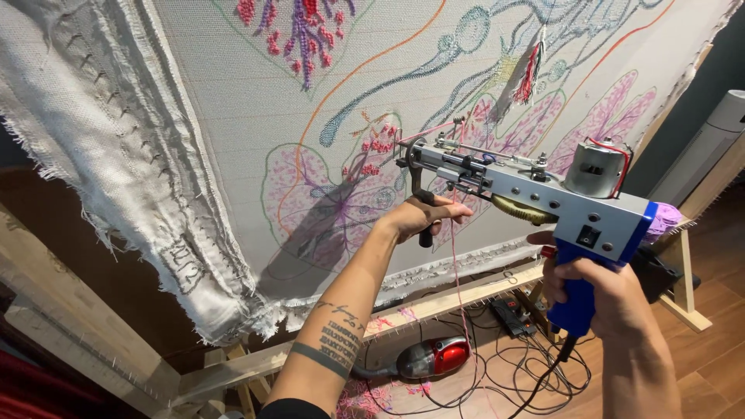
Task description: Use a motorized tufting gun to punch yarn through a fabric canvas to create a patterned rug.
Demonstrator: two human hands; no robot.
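Blue and silver, the tufting gun [535,194] is held up against a stretched grey-white backing cloth [233,116], its long axis running from the motor end at lower right up to the needle tip at upper left, so the nose points leftward and slightly upward into the fabric. The tip meets the cloth just beside a small patch of pink tufts [378,147], within an outlined flower shape drawn in purple and green. The right hand [594,291] is wrapped in a closed fist around the blue pistol grip, fingers pressed together around it; whether a finger sits on the trigger cannot be told. The left hand [425,215] is curled around the black front handle that hangs under the nose of the gun, fingers folded close and the thumb lying on top. A thin pink yarn [458,271] drops from near the left hand toward the floor. The cloth is pinned on a wooden frame [458,299], with frayed edges bunched at the left. On the wooden floor below lie a red and grey vacuum cleaner [431,358] and a tangle of black cables [520,365].
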